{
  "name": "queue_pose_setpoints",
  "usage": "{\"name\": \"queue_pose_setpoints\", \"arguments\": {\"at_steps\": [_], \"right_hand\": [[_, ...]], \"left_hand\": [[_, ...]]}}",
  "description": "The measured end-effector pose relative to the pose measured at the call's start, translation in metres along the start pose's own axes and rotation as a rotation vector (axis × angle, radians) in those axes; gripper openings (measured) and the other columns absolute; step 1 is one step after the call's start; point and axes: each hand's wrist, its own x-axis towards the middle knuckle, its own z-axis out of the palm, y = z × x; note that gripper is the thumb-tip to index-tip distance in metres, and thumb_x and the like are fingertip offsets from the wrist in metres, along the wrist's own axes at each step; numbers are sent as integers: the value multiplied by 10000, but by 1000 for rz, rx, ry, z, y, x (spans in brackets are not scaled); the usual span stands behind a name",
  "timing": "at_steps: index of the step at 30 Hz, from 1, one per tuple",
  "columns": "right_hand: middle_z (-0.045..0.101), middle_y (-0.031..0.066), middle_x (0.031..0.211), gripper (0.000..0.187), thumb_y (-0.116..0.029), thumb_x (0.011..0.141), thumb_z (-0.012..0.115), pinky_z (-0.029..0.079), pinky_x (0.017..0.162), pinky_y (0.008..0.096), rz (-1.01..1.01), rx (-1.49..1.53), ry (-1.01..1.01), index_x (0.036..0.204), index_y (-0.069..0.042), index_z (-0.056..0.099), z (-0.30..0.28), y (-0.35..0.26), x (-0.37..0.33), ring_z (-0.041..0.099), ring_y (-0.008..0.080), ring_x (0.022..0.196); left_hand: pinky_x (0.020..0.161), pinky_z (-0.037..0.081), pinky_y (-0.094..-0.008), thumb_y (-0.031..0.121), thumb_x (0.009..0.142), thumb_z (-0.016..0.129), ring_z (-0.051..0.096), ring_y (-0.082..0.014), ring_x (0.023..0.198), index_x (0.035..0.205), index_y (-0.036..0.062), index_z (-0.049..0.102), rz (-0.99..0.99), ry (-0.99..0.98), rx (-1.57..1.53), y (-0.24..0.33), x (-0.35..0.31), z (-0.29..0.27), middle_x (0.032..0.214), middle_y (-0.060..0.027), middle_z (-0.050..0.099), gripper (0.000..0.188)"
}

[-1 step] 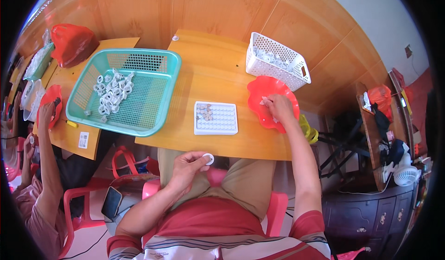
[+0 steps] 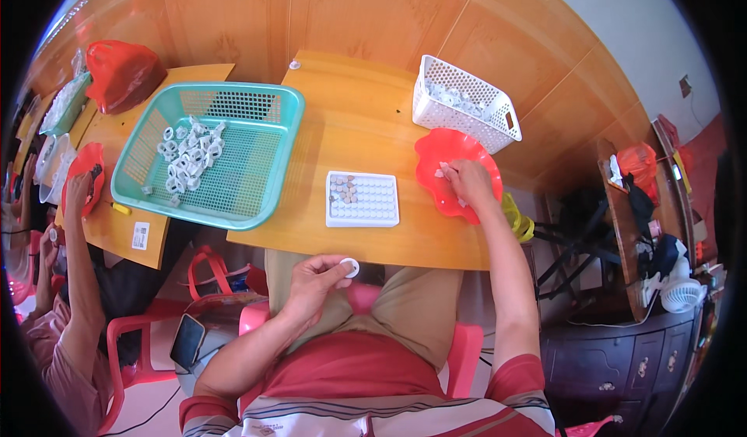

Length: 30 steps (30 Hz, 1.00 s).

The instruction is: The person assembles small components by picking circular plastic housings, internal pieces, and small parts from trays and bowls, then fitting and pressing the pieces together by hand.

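Observation:
Just below the table's front edge, my left hand pinches a small white round plastic piece between thumb and fingers. My right hand reaches into a red wavy-rimmed dish, its fingers drawn together among small pale pieces. What those fingertips hold is too small to make out. Between the hands lies a white tray with rows of round white spots; several brownish bits sit at its left side.
To the left a green basket holds a heap of white ring-like parts. A white perforated basket with similar parts stands behind the red dish. A co-worker's arm reaches to another red dish at far left.

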Motion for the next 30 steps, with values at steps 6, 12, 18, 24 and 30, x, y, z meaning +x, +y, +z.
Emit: {"name": "queue_pose_setpoints", "arguments": {"at_steps": [6, 12, 18, 24, 30], "right_hand": [[661, 143, 656, 207, -228, 905, 628, 497, 556, 345, -16, 127, 98, 858, -53, 729, 13, 24, 4, 644, 207, 544], [643, 84, 634, 94, -79, 852, 674, 409, 383, 290, -25, 659, 191, 877, 9, 696, 21, 36, 0, 573, 126, 453], [627, 37, 632, 121, -93, 879, 663, 342, 344, 234, 3, 948, 164, 910, 24, 670, 22, 33, -16, 532, 60, 446], [663, 46, 793, 128, -67, 898, 637, 521, 536, 211, 16, 1081, 161, 970, 35, 663, 14, 14, -38, 614, 70, 656], [665, 58, 866, 136, -71, 910, 630, 567, 637, 250, -16, 1157, 141, 996, 33, 647, 10, -6, -61, 633, 95, 711]], "left_hand": [[704, 545, -232, 50, 875, 688, 652, -114, 810, 999, -7, 680, 23, 3, 24, 0, -1, 3, 928, -71, 696, 137], [696, 546, -228, 49, 874, 690, 651, -112, 799, 999, -4, 682, 5, 12, 36, 3, -2, 6, 922, -66, 695, 136], [695, 546, -224, 51, 873, 691, 648, -107, 794, 997, 0, 684, 0, -6, 33, 3, -3, 6, 916, -63, 695, 134], [701, 546, -222, 53, 873, 692, 648, -107, 799, 999, 0, 683, 7, -4, 32, 2, -4, 6, 925, -63, 692, 137], [706, 546, -221, 53, 878, 685, 646, -107, 805, 1007, -3, 677, 5, -12, 39, 4, -5, 6, 928, -61, 689, 141]]}}
